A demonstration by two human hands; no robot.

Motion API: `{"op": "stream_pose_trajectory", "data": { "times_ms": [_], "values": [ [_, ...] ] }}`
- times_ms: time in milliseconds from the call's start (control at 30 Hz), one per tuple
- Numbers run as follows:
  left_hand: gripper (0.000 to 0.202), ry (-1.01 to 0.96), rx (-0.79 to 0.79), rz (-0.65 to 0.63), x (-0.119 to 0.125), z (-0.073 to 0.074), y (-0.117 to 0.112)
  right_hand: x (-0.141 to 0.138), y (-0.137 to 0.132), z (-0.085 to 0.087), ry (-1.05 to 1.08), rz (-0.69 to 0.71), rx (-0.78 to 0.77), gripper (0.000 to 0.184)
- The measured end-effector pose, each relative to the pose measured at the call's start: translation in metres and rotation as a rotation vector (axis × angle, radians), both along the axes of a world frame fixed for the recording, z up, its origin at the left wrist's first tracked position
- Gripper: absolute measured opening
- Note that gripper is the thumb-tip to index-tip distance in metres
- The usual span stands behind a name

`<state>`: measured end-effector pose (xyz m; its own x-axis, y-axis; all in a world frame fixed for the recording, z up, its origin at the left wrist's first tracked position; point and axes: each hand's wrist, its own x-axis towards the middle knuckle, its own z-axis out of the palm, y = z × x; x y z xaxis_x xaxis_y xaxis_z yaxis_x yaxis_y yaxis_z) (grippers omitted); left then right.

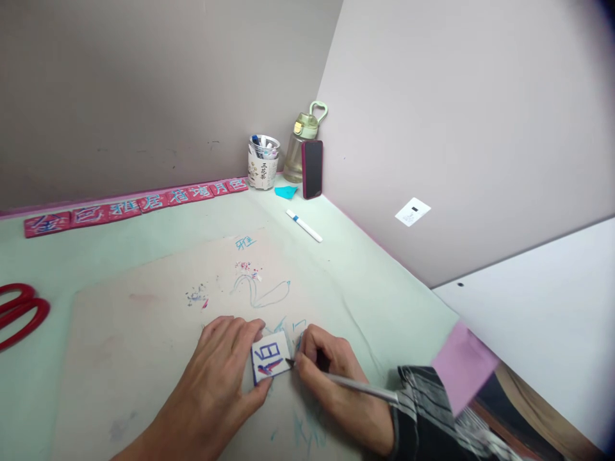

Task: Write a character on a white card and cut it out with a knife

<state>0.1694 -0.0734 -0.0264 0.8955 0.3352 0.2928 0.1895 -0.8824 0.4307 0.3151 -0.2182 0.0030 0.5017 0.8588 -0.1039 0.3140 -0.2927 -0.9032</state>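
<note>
A small white square block (283,343) lies on the brown board, bearing a character in blue-purple lines with red showing in its lower strokes. My left hand (218,368) grips it from the left, thumb at the lower edge and fingertips at the upper one. In my right hand (336,368) is a slim silver craft knife (360,386), held like a pen. Its dark pointed tip meets the block's right edge, or is just beside it; I cannot tell which. The right hand's curled fingers hide part of the knife.
The brown board (110,326) carries pink and blue crumbs (196,296) and blue marker lines. Red-handled scissors (24,314) lie left. Pink character tiles (125,208) line the back wall. A pen jar (262,168), bottle (294,157), phone (312,169) and white marker (304,226) are farther back.
</note>
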Motion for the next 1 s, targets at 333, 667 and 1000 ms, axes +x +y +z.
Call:
{"op": "stream_pose_trajectory", "data": {
  "times_ms": [333, 667, 1000],
  "values": [
    [0.039, -0.02, 0.045, 0.049, 0.006, 0.004, -0.009, -0.004, -0.002, -0.003, -0.035, -0.058, 0.017, 0.026],
    [0.039, -0.012, 0.05, 0.085, 0.009, 0.004, -0.017, -0.009, -0.004, -0.012, -0.082, -0.071, 0.037, 0.026],
    [0.056, 0.093, -0.149, -0.035, 0.001, 0.007, -0.006, -0.004, -0.003, -0.008, -0.087, -0.035, 0.018, 0.026]
  ]
}}
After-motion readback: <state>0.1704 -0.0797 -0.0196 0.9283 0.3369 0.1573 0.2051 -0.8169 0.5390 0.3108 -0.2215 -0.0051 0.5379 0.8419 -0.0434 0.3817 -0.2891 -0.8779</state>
